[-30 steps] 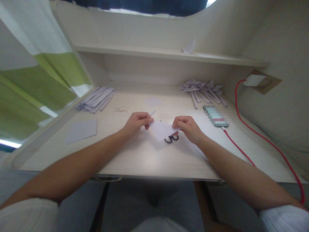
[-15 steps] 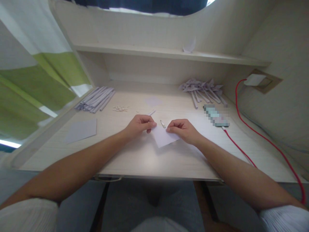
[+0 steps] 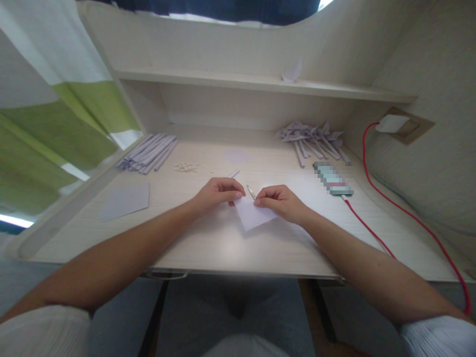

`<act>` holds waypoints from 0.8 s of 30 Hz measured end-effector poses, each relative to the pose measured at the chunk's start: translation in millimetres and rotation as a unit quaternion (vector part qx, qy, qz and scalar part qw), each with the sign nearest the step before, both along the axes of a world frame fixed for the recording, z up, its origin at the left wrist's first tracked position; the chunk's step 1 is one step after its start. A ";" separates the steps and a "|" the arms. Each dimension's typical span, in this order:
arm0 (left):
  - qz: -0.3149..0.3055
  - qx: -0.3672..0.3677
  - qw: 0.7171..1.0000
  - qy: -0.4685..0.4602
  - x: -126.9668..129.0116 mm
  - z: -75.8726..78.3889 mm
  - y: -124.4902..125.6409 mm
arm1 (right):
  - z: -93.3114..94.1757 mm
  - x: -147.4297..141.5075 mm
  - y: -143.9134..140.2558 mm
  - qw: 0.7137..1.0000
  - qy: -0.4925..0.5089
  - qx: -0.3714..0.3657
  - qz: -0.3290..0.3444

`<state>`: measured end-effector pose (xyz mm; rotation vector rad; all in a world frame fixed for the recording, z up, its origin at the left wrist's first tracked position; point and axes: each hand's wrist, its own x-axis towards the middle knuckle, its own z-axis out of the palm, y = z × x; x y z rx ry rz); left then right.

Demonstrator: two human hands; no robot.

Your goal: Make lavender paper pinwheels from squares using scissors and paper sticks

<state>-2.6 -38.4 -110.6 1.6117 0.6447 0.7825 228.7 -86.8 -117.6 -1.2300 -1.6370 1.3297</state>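
At the bottom of the frame we see grey trousers (image 3: 238, 302), with pale sleeves (image 3: 44, 329) at both lower corners and a metal drawer handle (image 3: 169, 274) under the front edge of the pale wooden surface (image 3: 208, 248). Just below the middle of the frame is a white paper sheet (image 3: 253, 215), one corner pointing down toward us; we cannot tell whether that corner touches the surface. Our left hand (image 3: 222, 192) pinches the sheet's upper left part between thumb and fingers, and our right hand (image 3: 278, 201) pinches its upper right part the same way. Between the fingertips, we make out the blades of scissors (image 3: 250, 191), the rest hidden. A thin white stick (image 3: 234, 174) juts out behind the left hand. At left lie pale paper squares (image 3: 126, 201); at right, a phone (image 3: 332, 178) with a blurred screen, joined to a red cable (image 3: 368, 228). Farther back we find small cream-coloured pieces (image 3: 186, 167) left of centre, a pile of rolled paper tubes (image 3: 148, 152) beyond the squares, and a heap of paper pinwheels (image 3: 308, 135) at upper right. Above them, a folded paper piece (image 3: 292, 73) stands on the shelf (image 3: 223, 79).
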 end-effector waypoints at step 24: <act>0.111 0.036 0.993 0.019 5.7 -4.6 -8.2 | -1.8 -2.9 1.3 0.999 0.040 -0.027 -0.014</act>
